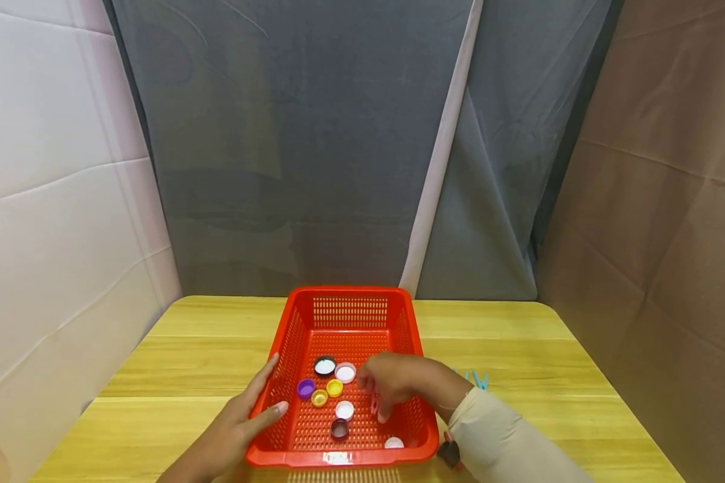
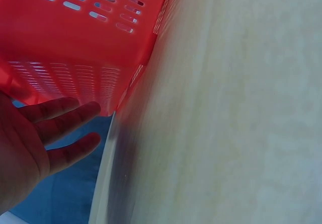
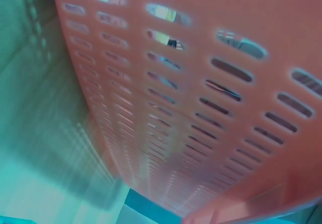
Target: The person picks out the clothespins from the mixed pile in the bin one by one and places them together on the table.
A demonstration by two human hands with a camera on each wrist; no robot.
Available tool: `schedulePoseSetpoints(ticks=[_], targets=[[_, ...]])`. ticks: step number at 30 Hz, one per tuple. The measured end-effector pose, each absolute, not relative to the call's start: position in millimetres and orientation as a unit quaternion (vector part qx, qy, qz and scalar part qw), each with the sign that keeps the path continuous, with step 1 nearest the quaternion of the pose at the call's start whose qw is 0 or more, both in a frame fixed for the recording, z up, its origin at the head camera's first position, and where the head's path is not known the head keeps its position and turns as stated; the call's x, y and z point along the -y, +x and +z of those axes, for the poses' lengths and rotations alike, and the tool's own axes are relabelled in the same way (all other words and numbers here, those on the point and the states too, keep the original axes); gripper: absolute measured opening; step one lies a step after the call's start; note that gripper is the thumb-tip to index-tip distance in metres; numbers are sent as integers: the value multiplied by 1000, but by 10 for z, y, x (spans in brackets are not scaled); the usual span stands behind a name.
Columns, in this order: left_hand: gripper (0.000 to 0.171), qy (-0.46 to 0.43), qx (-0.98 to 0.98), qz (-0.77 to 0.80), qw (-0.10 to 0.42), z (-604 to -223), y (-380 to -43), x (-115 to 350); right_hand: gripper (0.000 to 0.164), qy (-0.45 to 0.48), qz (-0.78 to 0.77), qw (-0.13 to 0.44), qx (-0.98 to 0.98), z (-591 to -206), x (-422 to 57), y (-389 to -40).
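A red plastic basket (image 1: 338, 459) stands on the table, with several round bottle caps inside. Among them are a purple cap (image 1: 305, 388), a yellow cap (image 1: 335, 388), a black-rimmed white cap (image 1: 324, 365) and a dark brown cap (image 1: 340, 428). My left hand (image 1: 242, 417) rests at the basket's left rim, thumb over the edge; in the left wrist view its fingers (image 2: 68, 126) extend fairly straight beside the wall. Inside the basket, my right hand (image 1: 391, 379) reaches down with bent fingers and pinches a small pinkish-red clothespin (image 1: 374, 403), partly hidden by the hand.
Light blue clothespins (image 1: 480, 380) lie on the wooden table (image 1: 550, 389) right of the basket, partly behind the right forearm. A small dark object (image 1: 449, 453) is by the basket's near right corner. Grey cloth (image 1: 338, 147) hangs behind the table, with cloth walls at both sides.
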State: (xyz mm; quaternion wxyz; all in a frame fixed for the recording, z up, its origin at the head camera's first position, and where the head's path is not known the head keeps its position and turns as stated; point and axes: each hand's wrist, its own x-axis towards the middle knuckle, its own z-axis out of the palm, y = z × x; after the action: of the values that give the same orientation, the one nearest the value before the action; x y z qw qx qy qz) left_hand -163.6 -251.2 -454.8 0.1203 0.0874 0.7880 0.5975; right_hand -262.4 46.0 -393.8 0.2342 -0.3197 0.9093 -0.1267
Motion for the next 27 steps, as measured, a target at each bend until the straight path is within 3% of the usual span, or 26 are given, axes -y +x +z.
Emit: schedulePoseSetpoints(ticks=[19,27], targets=[[87,94,-779,607,125,-4551,-1631,2523,45,-387,-206,209,-874,-3976,-531,-2656],[88,87,-784,602,123,-4542,-1621,2519,55,-395,-192,179,-880,-3981,-522,-2637]])
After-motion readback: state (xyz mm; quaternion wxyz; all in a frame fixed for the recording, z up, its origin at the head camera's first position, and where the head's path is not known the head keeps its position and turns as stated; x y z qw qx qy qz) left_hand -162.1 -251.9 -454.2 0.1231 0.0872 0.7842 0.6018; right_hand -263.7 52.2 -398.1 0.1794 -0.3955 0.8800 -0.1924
